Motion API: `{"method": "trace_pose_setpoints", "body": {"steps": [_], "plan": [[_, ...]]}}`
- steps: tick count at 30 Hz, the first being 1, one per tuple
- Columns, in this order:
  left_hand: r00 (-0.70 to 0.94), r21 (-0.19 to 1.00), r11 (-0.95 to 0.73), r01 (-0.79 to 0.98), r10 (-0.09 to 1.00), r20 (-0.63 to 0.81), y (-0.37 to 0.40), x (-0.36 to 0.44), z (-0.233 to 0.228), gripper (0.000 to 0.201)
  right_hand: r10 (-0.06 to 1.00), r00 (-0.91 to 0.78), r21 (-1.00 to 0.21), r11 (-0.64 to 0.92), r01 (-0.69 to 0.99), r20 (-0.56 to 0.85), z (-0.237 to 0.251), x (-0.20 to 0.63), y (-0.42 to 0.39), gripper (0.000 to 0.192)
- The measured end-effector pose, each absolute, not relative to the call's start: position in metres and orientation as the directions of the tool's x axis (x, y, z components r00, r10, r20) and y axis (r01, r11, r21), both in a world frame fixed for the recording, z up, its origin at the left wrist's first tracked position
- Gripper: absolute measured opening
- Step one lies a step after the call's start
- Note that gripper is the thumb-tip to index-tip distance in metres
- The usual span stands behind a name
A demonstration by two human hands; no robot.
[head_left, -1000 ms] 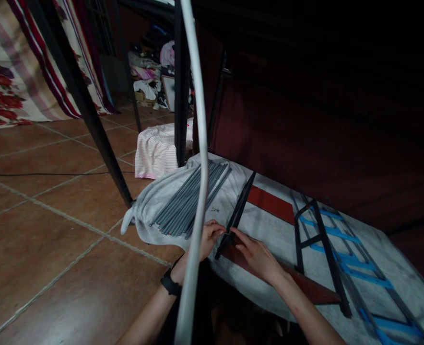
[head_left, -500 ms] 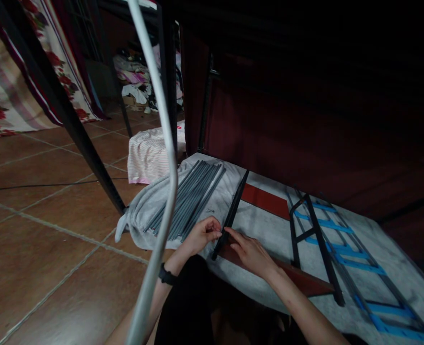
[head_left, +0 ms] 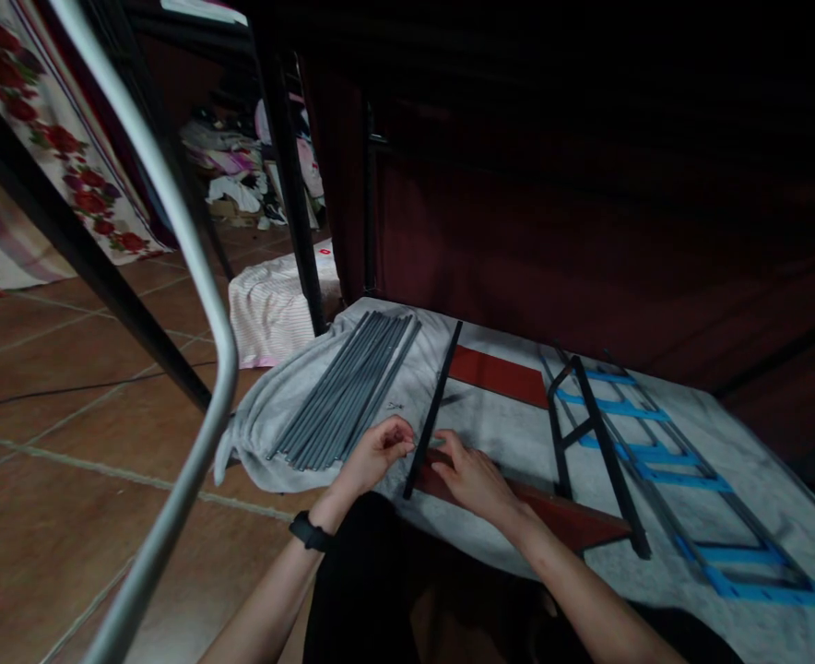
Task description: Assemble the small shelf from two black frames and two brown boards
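Just beyond our left hand (head_left: 374,450) we see a bundle of grey rods (head_left: 345,387) on the grey cloth (head_left: 276,406). Right of our right hand (head_left: 473,475) lies a black frame (head_left: 597,443) over blue strips (head_left: 656,452). Farther left, a striped pink cloth (head_left: 269,309) sits on the tiled floor (head_left: 68,443).

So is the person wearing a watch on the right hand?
No, the black wristband sits on the wrist of the left hand; the right hand has a bare wrist.

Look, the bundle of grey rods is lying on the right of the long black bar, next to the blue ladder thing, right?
Not quite. In the head view the grey rods lie left of the black bar, on the grey cloth; the blue frame is on the right.
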State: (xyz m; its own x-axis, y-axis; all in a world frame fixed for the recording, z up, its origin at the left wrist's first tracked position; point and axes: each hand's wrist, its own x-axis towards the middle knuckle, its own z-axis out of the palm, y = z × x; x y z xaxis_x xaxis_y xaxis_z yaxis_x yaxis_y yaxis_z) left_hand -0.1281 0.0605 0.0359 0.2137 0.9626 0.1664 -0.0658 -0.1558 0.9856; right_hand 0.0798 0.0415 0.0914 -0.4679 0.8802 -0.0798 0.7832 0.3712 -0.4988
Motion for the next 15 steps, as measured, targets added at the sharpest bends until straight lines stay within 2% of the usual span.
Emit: {"method": "trace_pose_setpoints", "body": {"steps": [4,9,15], "plan": [[0.197,0.986,-0.112,-0.126,0.971,0.135,0.0563,-0.1249,0.0352,0.026,0.847,-0.522,-0.418,0.442,0.794,-0.095,0.0966,0.0800,0.0411,0.033],[0.126,0.981,-0.109,-0.158,0.984,0.130,0.0544,-0.1210,0.0374,0.027,0.826,-0.559,-0.450,0.471,0.759,-0.078,0.0983,0.0831,0.0447,0.035],[0.147,0.967,-0.049,-0.251,0.985,0.088,0.0534,-0.1201,0.0334,0.028,0.823,-0.564,-0.474,0.468,0.746,-0.074,0.0962,0.0845,0.0453,0.035]]}}
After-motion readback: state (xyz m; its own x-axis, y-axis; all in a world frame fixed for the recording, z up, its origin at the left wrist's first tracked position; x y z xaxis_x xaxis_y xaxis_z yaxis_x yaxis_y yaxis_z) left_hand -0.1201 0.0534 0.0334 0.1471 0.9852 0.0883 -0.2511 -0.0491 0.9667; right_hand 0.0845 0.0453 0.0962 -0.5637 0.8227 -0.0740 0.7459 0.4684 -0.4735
